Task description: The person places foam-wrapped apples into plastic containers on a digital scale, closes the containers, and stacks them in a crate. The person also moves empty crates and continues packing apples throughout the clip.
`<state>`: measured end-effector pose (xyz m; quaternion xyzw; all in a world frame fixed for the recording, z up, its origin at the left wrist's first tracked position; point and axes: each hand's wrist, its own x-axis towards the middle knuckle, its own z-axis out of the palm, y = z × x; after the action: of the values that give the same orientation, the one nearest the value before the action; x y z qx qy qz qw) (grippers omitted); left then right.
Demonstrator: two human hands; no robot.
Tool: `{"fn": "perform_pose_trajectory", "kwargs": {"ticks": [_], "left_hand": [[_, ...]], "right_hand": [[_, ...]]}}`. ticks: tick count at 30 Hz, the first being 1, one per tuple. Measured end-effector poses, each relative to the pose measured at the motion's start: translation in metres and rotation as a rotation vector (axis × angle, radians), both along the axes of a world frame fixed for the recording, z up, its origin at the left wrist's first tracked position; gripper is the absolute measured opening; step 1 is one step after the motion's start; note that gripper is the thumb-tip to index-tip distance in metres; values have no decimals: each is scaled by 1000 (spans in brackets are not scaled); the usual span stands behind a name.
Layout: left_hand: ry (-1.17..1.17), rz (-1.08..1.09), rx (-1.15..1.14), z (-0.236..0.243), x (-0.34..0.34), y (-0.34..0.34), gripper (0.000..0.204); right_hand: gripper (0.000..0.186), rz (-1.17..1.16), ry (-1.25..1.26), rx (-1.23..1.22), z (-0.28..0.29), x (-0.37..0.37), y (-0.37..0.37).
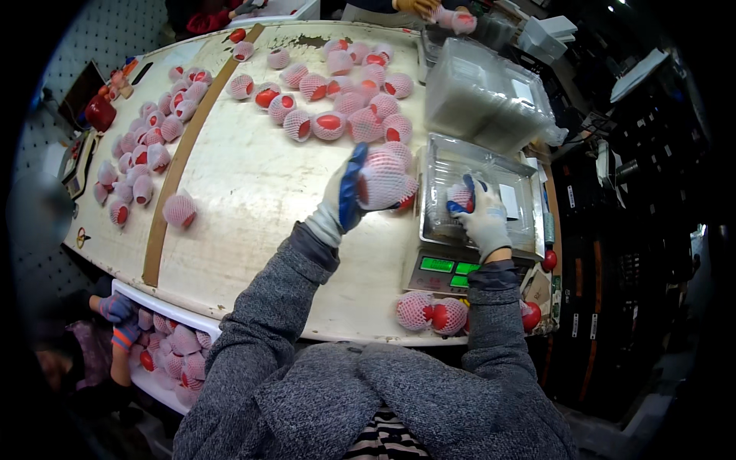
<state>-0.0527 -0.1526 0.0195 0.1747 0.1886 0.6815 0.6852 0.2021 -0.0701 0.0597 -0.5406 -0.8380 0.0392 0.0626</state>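
Note:
My left hand (346,192), in a white glove with blue coating, grips red fruit in white foam nets (381,184), seemingly two together, above the table left of the scale. Gloved the same way, my right hand (486,220) has its fingers curled round another net-wrapped fruit (459,198) inside a clear plastic box (525,184). That box rests on a scale (429,280) with green displays. Several more netted fruits (330,123) lie loose beyond my left hand. By the scale's front edge sit netted fruits (432,313), partly hidden by my right forearm.
Stacked clear boxes (483,88) stand behind the scale. A wooden strip (184,165) divides the table (253,207), with many netted fruits (146,138) left of it. At lower left, a co-worker's gloved hands (123,322) are at a white crate (165,392) of netted fruit. Another gloved hand (418,7) shows at the far edge.

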Motion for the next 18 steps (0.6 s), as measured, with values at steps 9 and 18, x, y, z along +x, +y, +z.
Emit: {"fn": "perform_pose_trajectory", "kwargs": {"ticks": [9, 18], "left_hand": [[851, 301, 51, 37, 149, 95, 52], [1553, 14, -38, 23, 158, 109, 72]], "right_hand": [[112, -304, 79, 88, -3, 12, -34], [99, -71, 106, 90, -26, 52, -2]]}}
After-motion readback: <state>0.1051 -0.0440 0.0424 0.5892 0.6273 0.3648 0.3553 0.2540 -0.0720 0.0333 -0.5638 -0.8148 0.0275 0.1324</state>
